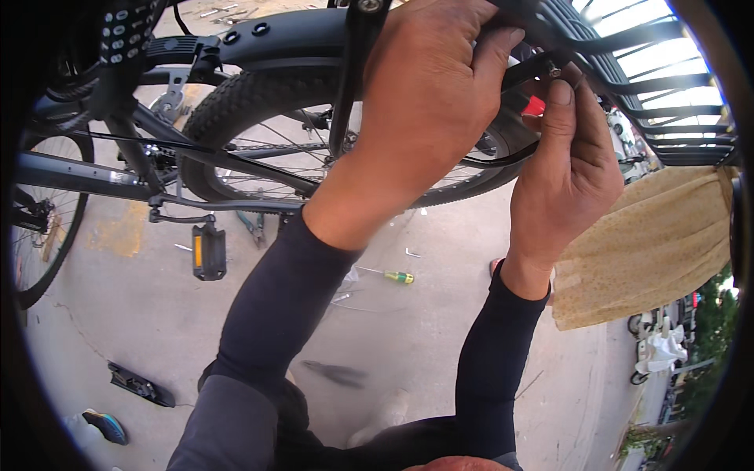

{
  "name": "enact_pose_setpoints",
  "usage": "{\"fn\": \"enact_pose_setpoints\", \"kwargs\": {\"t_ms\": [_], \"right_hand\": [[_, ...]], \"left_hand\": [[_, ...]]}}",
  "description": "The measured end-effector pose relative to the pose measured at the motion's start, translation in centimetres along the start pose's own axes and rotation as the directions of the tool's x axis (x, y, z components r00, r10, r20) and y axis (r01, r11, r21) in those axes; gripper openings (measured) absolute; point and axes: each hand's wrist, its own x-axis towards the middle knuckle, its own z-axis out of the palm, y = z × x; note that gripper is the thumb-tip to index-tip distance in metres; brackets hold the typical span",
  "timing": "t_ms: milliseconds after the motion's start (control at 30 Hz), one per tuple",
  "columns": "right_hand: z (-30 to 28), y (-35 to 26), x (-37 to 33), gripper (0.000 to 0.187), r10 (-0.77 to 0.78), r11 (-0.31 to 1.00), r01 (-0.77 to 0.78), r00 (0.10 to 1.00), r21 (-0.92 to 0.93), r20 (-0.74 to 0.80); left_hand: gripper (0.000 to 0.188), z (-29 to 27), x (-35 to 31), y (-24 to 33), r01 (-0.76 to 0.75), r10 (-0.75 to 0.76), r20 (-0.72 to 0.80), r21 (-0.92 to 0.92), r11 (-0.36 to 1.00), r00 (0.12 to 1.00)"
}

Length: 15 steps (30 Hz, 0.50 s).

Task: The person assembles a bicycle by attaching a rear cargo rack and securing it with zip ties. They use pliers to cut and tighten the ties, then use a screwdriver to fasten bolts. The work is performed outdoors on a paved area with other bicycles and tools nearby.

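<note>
A bicycle with a dark frame stands ahead of me, its knobby rear tyre [228, 106] under a black mudguard [290, 39]. My left hand [432, 98] reaches above the wheel, its fingers curled in behind dark parts at the top edge. Its thumb lies by a black strut [525, 72], and what the fingers grip is hidden. My right hand [567, 153] is closed in a pinch at the strut's end, thumb and fingers at a small metal bolt [554, 71]. Close behind it shows a red reflector-like piece [534, 106]. A black wire basket [636, 74] sits just above my right hand.
A yellow-green screwdriver [399, 276], a hex key [413, 252] and pliers [253, 228] lie on the concrete. The pedal [209, 253] sticks out toward me. A tan cloth [644, 251] hangs at the right. A black part [140, 383] and someone's shoe [106, 425] are at lower left.
</note>
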Motion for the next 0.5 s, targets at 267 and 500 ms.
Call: {"fn": "enact_pose_setpoints", "kwargs": {"t_ms": [267,500], "right_hand": [[0.1,0.0,0.1,0.029,0.064,0.994,-0.065,0.998,-0.092,-0.008],[-0.5,0.3,0.1,0.02,-0.156,0.955,0.145,0.988,-0.259,-0.021]], "left_hand": [[0.013,1.2,-0.8,-1.8,-0.224,0.218,-0.118,-0.041,0.974,0.969],[0.014,1.3,-1.2,-2.7,-0.291,0.274,-0.126,-0.14,0.947,0.953]]}}
